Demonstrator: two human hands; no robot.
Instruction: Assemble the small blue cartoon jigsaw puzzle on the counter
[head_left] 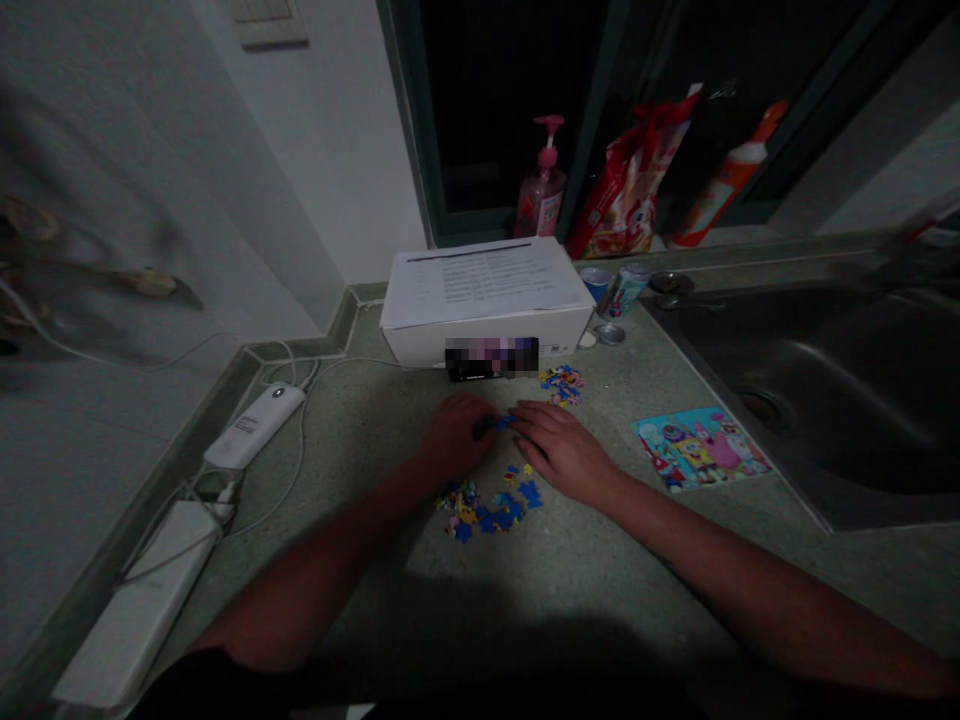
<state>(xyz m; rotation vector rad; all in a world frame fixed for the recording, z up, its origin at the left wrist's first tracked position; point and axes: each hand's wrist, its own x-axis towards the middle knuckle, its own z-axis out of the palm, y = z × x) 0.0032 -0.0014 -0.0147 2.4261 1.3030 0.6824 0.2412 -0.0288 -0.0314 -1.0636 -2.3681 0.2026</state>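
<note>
The person's left hand [454, 437] is resting low on the speckled green countertop [360, 560], curled into a loose, half-closed shape with its fingers turned toward the middle; whether it is gripping anything is hidden from this view. The right hand [561, 452] is lying nearly flat and spread open, with its fingertips [519, 419] reaching toward small blue jigsaw pieces [501, 423] between the two hands, and it is not visibly holding anything. Both forearms are angling inward, apparently keeping the work close together at the centre of the frame.

More multicoloured jigsaw pieces [487, 510] are lying in a loose cluster just below the hands, while a smaller heap [561, 385] is sitting above the right hand. A glossy cartoon picture card [701, 448] is lying face up to the right, perhaps placed there so its image stays in sight. Behind the hands, a white cardboard box [484, 335] topped with a printed sheet is standing against the wall, and a stainless steel sink [817, 400] is occupying the right edge.
</note>
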